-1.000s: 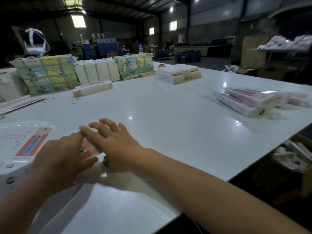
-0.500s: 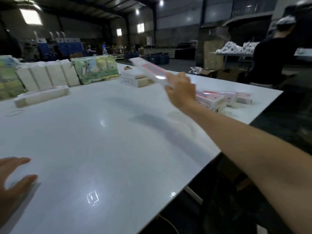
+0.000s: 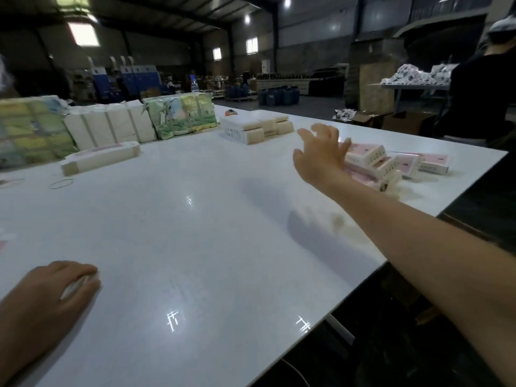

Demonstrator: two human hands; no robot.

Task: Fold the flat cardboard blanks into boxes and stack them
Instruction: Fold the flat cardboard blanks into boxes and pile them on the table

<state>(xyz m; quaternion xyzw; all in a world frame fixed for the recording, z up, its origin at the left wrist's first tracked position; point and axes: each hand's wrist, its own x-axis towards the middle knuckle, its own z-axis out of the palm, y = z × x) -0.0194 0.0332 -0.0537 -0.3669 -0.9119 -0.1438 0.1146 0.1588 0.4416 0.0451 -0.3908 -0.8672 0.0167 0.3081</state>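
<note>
Your right hand (image 3: 321, 152) is now hovering empty and spread, the folded box released onto the pink pile (image 3: 374, 160); your left hand (image 3: 47, 297) is resting nearer.

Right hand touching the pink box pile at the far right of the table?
Cannot tell. In the head view the right hand, fingers spread, overlaps the near edge of the pink box pile, so neither contact nor a gap shows.

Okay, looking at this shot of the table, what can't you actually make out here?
- Head view: the white thing under the left hand; the fingers cover most of it.
- Near end of the pile of pink boxes: the right hand and wrist stand in front.
- Print on the box ends: too small and blurred.
- Flat blanks: cut off by the left edge.
- The person at far right: cut off by the frame.
</note>
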